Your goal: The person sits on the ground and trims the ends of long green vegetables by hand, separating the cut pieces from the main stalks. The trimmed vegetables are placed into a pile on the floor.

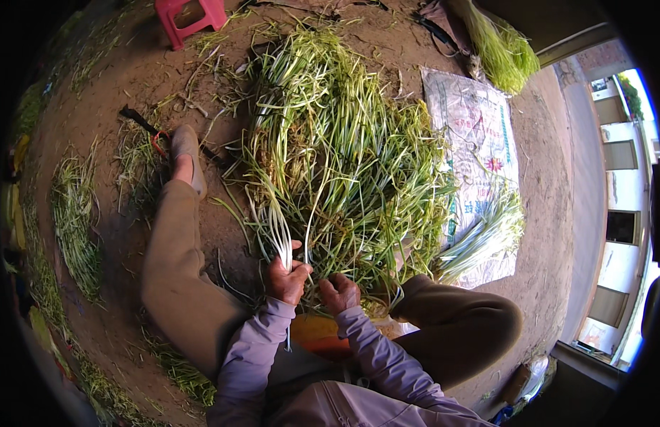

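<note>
My left hand [287,280] is closed round the white ends of a few long chive-like stalks [278,226], which point away from me over the near edge of a large heap. Just to its right, my right hand [340,293] has its fingers curled together; anything between them is too small to make out. The heap of loose green and pale stalks [351,142] spreads between my legs, tangled, with yellowed and brown leaves mixed in. A neater bundle of white-ended stalks [483,235] lies to the right of the heap.
Under that bundle is a flat printed white sack [444,92]. Another green bunch [511,60] sits at the far right, and a pink stool [214,13] at the far left. More stalks [77,228] lie on the earth floor at left. My shoe [188,153] flanks the heap.
</note>
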Tool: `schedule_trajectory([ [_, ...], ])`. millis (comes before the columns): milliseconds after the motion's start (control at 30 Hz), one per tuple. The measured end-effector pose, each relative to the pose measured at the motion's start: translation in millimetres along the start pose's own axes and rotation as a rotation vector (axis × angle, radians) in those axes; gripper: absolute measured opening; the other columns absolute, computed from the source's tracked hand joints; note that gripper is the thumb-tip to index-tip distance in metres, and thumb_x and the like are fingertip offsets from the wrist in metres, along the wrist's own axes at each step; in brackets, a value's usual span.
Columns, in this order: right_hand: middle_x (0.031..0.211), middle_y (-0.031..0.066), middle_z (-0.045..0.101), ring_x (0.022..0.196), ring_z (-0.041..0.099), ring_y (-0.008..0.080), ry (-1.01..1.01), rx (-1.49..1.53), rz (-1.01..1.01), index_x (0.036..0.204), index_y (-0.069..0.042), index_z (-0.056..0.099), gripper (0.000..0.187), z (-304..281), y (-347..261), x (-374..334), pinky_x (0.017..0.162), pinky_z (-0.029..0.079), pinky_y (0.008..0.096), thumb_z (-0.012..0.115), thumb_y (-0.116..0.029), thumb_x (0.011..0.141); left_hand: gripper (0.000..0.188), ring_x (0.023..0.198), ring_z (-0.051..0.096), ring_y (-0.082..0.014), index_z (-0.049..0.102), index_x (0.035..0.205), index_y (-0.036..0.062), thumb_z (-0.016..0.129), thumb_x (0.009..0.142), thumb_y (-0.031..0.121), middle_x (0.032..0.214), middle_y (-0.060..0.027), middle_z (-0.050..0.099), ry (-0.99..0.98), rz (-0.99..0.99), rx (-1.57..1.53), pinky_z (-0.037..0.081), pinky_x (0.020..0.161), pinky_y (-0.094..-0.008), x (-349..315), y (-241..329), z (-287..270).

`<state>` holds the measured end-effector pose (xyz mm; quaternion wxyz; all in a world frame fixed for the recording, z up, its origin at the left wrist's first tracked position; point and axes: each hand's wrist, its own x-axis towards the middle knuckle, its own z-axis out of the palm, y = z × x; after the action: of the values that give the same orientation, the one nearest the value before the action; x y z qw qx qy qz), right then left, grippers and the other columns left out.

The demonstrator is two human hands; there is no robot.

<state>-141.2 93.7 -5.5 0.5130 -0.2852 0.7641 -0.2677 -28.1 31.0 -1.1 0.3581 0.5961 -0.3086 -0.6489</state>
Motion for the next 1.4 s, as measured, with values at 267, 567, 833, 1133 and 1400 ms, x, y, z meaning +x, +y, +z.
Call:
schedule_trajectory([
  [267,0.082,0.0182,0.061,0.075,0.06,0.0345,-0.272,-0.788,-0.05,0.085,-0.008,0.058,0.028,-0.1,8.0,-9.3,0.066,0.046,0.0451,0.053,-0.034,0.075,0.045,0.037,0.038,-0.0038,0.047,0.114,0.0061,0.058,0.072,-0.004,0.066,-0.0082,0.06,0.01,-0.012,0.005,0.03,0.033,-0.0189,0.0,28.6,-7.2],
  [567,0.094,0.0105,0.064,0.089,0.061,0.0284,-0.712,-1.305,0.078,0.091,-0.012,0.065,0.025,6.6,95.5,11.3,0.071,0.049,0.0414,0.051,-0.027,0.077,0.044,0.036,0.037,-0.0044,0.048,0.113,0.0068,0.059,0.071,-0.003,0.066,-0.0084,0.061,0.035,0.05,-0.177,0.03,0.032,-0.0186,2.6,49.7,-29.3],
  [833,0.089,0.0121,0.064,0.084,0.062,0.0288,-0.615,-1.336,0.051,0.088,-0.011,0.065,0.022,-11.8,62.6,2.5,0.065,0.049,0.0406,0.05,-0.023,0.077,0.053,0.037,0.037,-0.0024,0.043,0.118,0.0036,0.068,0.072,0.009,0.072,-0.0107,0.062,-0.03,0.0,-0.467,0.026,0.032,-0.0151,-4.0,96.2,-64.4],
  [1133,0.089,0.0115,0.059,0.067,0.06,0.0269,-0.217,-0.309,-0.673,0.105,-0.007,0.054,0.029,-38.0,-62.8,-15.8,0.059,0.049,0.0381,0.055,-0.023,0.081,0.047,0.037,0.032,-0.0019,0.044,0.116,0.0051,0.062,0.073,0.005,0.075,-0.0098,0.061,-0.116,-0.182,-0.442,0.025,0.033,-0.0149,-6.1,70.0,-38.1],
  [1400,0.073,0.0048,0.059,0.06,0.056,0.0123,-0.514,-0.026,-0.294,0.097,-0.002,0.06,0.022,-25.7,-43.9,-36.6,0.055,0.048,0.0254,0.052,-0.02,0.086,0.04,0.035,0.032,-0.0018,0.048,0.111,0.0056,0.062,0.074,0.004,0.074,-0.01,0.062,-0.004,-0.168,-0.4,0.023,0.031,-0.0163,2.1,53.6,-32.8],
])
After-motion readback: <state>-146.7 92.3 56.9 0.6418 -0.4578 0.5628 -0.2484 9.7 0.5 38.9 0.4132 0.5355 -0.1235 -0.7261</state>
